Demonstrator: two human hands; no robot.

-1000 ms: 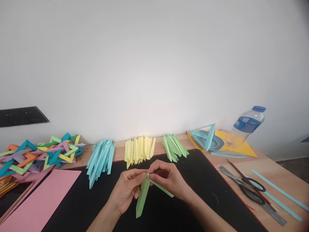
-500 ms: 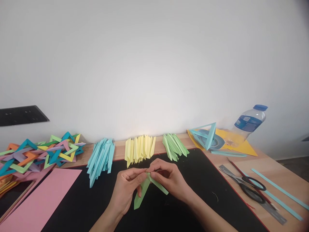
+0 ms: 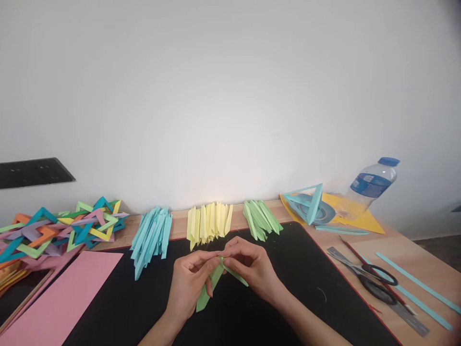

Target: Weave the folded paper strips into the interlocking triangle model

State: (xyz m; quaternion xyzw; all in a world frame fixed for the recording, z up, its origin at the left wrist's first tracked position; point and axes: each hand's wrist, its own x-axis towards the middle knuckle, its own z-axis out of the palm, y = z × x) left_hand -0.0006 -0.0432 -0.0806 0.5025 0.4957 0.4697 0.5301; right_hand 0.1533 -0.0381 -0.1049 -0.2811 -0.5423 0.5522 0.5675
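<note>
Above the black mat (image 3: 288, 283), a folded green paper strip (image 3: 205, 299) is pinched between my two hands. My left hand (image 3: 189, 281) is closed, thumb and fingers gripping the strip near its bend. Close beside it, my right hand (image 3: 252, 266) is also closed, thumb and forefinger on the same bend. Two legs of the strip spread downward, the left one longer in view. The fold itself is mostly hidden by fingertips. Behind the hands lie piles of folded strips: blue (image 3: 151, 238), yellow (image 3: 209, 222) and green (image 3: 262, 218).
At left are interlocked coloured paper shapes (image 3: 43, 233) and a pink sheet (image 3: 68, 300). To the right lie scissors (image 3: 378, 290), a ruler (image 3: 414, 321), a pencil (image 3: 351, 250) and blue strips (image 3: 419, 283). A plastic bottle (image 3: 374, 182) and a blue paper frame (image 3: 315, 204) stand at the back right.
The legs of the green strip have tilted slightly to the left and less of the right leg shows. Both hands keep nearly the same place and grip.
</note>
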